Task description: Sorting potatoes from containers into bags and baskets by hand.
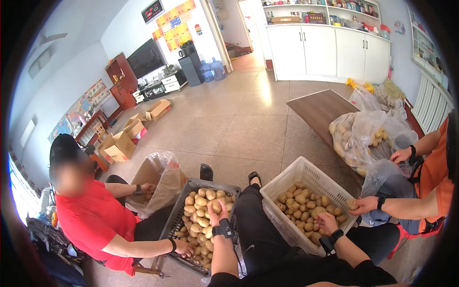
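Observation:
My left hand (219,216) holds a potato (216,207) above a dark plastic crate (169,219) heaped with potatoes. My right hand (326,224) is over a pale plastic crate (274,179) partly filled with smaller-looking potatoes (299,197). A larger potato (318,212) lies right at the fingertips of that hand; whether the fingers grip it or have let it go is unclear. Both crates stand on the floor, one on either side of my left leg.
A person in red (95,222) reaches into the dark crate and an open lined carton (143,183). At right, a person in orange holds a potato (352,204) by the pale crate's rim, beside a plastic bag of potatoes (349,143). Cardboard boxes (120,145) stand farther left.

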Available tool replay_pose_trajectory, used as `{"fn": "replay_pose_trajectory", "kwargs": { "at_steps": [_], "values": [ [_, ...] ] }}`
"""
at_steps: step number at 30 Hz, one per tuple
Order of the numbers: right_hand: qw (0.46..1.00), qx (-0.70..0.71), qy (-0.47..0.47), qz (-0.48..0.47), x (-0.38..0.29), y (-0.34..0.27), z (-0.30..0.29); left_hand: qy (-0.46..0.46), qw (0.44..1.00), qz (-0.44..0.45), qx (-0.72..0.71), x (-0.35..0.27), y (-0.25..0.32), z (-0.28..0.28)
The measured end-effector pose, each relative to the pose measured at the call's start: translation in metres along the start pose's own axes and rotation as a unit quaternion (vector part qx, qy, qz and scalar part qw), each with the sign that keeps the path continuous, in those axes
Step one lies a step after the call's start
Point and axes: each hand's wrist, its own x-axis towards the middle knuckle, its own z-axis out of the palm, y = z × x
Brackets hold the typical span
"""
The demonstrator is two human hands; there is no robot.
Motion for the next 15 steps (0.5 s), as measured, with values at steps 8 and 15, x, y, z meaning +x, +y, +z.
{"fn": "replay_pose_trajectory", "kwargs": {
  "at_steps": [8,15],
  "values": [
    [1.000,-0.028,0.007,-0.001,0.011,-0.002,-0.009,0.104,0.991,0.082,-0.021,0.000,0.020,-0.049],
    [0.999,-0.032,0.021,0.013,0.015,0.000,-0.014,0.105,0.990,0.092,0.011,0.035,0.034,-0.048]
  ]
}}
